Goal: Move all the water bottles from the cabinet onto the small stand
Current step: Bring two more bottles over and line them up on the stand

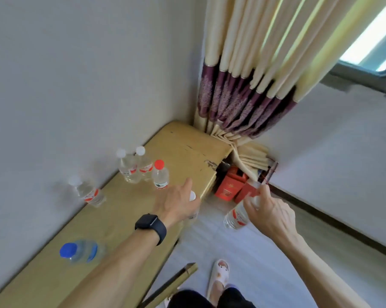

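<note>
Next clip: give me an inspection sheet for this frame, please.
Surface: yellow cabinet top, scuffed near its far edge.
Job's things: five bottles on it, among them red-capped bottle and blue-capped bottle.
Clutter: red boxes on the floor.
Grips: left hand holds white-capped bottle at the cabinet's edge; right hand holds red-labelled bottle over the floor.
Cables: nothing seen.
Surroundings: curtain, window, white walls.

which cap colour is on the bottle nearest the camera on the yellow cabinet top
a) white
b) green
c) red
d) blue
d: the nearest bottle on the cabinet top has a blue cap, while the only red-capped bottle stands farther back beside two white-capped ones.
</note>
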`<action>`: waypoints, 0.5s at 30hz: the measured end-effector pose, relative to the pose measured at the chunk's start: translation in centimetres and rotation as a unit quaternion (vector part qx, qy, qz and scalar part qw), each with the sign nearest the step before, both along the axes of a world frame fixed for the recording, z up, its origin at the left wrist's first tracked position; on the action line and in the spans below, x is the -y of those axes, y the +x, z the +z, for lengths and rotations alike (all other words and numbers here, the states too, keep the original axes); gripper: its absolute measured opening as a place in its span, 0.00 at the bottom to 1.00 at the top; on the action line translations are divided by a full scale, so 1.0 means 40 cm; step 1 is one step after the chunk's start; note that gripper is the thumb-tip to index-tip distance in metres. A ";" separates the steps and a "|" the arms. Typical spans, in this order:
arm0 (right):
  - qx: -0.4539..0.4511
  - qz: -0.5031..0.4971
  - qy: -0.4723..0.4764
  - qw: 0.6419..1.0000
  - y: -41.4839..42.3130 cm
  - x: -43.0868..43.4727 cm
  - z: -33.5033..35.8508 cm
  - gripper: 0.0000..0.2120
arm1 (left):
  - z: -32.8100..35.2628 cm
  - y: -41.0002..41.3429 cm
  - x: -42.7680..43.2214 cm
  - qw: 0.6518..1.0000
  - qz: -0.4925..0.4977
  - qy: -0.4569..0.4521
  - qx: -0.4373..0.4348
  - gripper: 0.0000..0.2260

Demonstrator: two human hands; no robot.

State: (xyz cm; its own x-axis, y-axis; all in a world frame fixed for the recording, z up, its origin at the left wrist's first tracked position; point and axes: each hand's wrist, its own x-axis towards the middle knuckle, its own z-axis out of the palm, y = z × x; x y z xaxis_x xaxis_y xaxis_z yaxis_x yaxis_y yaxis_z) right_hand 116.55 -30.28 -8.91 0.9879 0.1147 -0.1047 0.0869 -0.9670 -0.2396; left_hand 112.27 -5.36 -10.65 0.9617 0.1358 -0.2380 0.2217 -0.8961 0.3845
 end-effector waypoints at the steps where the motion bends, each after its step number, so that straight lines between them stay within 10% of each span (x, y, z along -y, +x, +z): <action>1: 0.005 -0.026 -0.004 1.000 -0.026 0.048 0.010 0.15 | 0.010 0.014 0.051 0.999 -0.037 0.006 0.006 0.12; 15: 0.112 -0.461 0.009 0.880 -0.517 0.889 0.208 0.17 | 0.249 0.019 1.084 0.865 -0.474 0.093 0.134 0.13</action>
State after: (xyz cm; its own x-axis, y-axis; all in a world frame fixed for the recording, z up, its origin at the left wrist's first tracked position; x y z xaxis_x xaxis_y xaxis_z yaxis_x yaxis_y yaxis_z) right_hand 95.87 -65.86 -0.59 0.6577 -0.7468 0.0987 -0.6856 -0.6477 -0.3323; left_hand 113.02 -48.72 -0.67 0.6784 -0.7332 -0.0472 -0.7226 -0.6774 0.1378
